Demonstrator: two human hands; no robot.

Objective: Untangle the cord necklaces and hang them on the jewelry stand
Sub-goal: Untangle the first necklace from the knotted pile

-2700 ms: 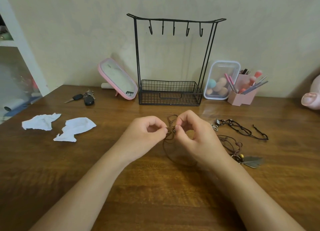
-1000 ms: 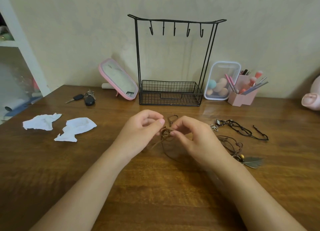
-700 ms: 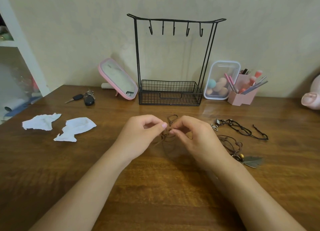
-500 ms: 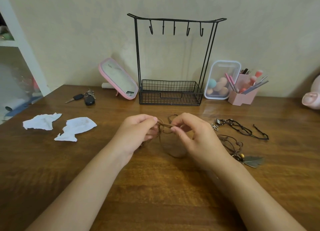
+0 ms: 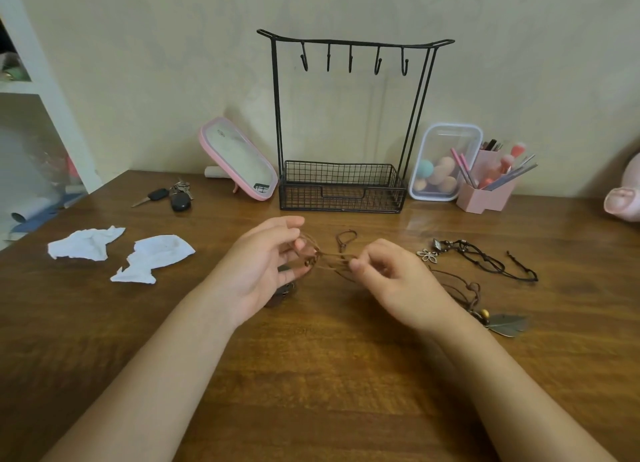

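Note:
A brown cord necklace [image 5: 332, 257] is stretched between my two hands just above the table. My left hand [image 5: 265, 267] has the cord looped around its fingers, and a dark pendant [image 5: 280, 293] hangs below it. My right hand [image 5: 391, 278] pinches the other end of the cord. The black wire jewelry stand [image 5: 346, 122] is at the back centre, its hooks bare. To the right lie a black cord necklace with a flower charm [image 5: 478, 259] and a brown necklace with a leaf pendant [image 5: 498, 319].
Two crumpled white tissues [image 5: 121, 250] lie at the left. Keys [image 5: 173, 198] and a pink mirror [image 5: 239, 158] sit left of the stand. A clear box of sponges [image 5: 443, 163] and a pink brush holder [image 5: 488, 187] stand to its right. A white shelf [image 5: 41, 90] is at the far left.
My hands have moved apart, drawing the brown cord out into a longer span. My left hand opened its fingers inside the loop, and the pendant now hangs below it.

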